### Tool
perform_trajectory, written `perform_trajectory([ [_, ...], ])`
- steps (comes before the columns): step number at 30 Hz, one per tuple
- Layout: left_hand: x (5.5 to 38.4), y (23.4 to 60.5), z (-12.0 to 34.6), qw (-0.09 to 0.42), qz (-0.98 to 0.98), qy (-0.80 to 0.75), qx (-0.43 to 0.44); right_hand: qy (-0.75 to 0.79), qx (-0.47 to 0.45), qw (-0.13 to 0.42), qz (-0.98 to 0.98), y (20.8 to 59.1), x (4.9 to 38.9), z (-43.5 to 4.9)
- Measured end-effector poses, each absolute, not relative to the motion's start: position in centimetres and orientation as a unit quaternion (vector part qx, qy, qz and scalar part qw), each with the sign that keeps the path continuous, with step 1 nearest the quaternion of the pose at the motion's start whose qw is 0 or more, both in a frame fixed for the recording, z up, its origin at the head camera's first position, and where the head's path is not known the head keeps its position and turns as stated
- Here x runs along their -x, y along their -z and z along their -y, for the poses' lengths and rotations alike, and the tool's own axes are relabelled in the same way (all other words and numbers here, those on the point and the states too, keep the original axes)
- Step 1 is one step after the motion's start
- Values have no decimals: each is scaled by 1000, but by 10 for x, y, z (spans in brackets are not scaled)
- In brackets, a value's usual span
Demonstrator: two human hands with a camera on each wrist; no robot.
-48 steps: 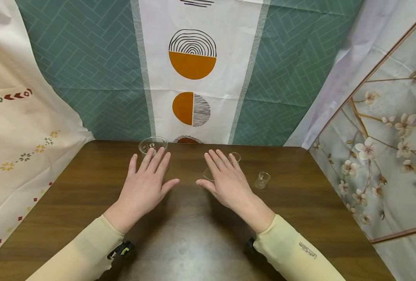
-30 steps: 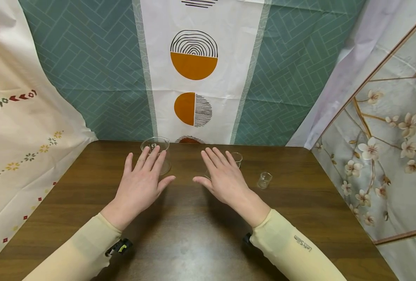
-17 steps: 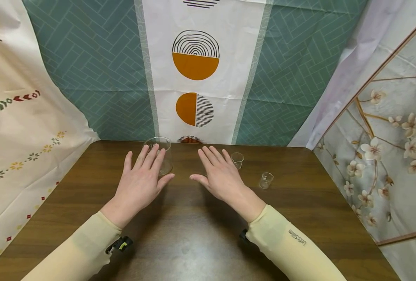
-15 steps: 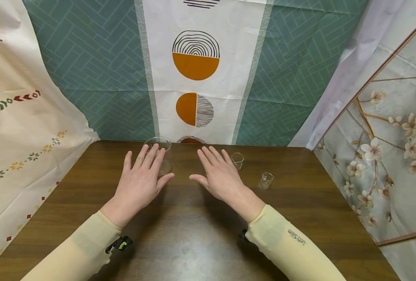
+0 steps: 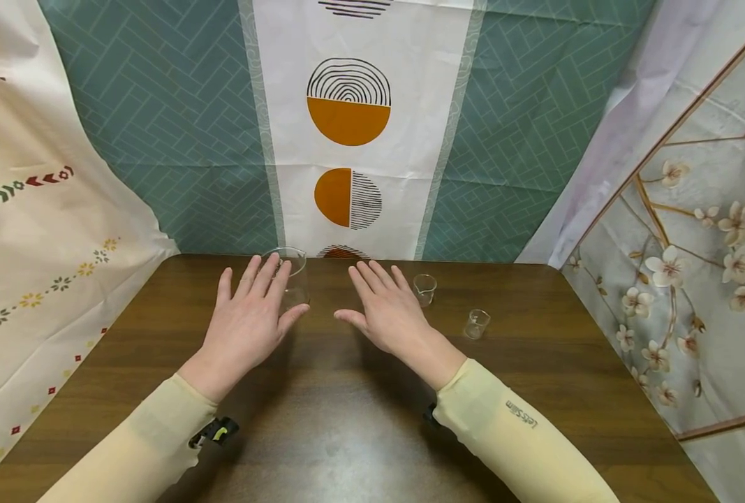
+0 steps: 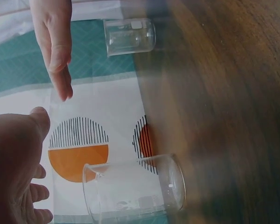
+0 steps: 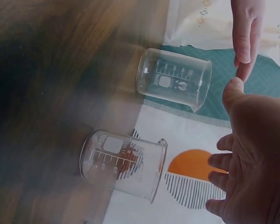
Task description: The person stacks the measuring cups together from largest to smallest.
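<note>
Both hands hover palm down over the brown table, fingers straight, thumbs pointing toward each other, holding nothing. The left hand (image 5: 243, 325) partly covers a large clear glass beaker (image 5: 297, 288) at the back left. This beaker (image 7: 175, 77) shows white markings in the right wrist view. Also there, a 100 ml beaker (image 7: 126, 161) stands closer to the camera. Beside the right hand (image 5: 387, 311), on its outer side, is a smaller beaker (image 5: 425, 290). Farther right stands a tiny beaker (image 5: 476, 324). The left wrist view shows a beaker (image 6: 129, 37) past the right hand.
The wooden table (image 5: 347, 419) has a straight back edge against a teal and white patterned cloth (image 5: 353, 154). A cream cloth (image 5: 64, 244) hangs along the left side, and a floral cloth (image 5: 680, 279) borders the right.
Both hands have drifted slightly left and away from the body, fingers still straight. More of the large beaker and of the smaller beaker beside the right hand shows now. The view shifted slightly.
</note>
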State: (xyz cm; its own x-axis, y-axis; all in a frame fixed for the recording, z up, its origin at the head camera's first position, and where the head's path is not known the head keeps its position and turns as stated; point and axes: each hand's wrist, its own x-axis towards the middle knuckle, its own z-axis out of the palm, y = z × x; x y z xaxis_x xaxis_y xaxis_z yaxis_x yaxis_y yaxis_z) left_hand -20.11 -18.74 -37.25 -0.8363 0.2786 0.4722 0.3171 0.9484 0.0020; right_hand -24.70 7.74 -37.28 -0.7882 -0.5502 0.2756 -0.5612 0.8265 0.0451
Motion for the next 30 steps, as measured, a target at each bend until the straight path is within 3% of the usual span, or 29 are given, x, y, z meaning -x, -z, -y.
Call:
perform_trajectory([
  [30, 218, 375, 214, 212, 968, 61, 120, 3, -279, 111, 954, 371, 260, -56],
])
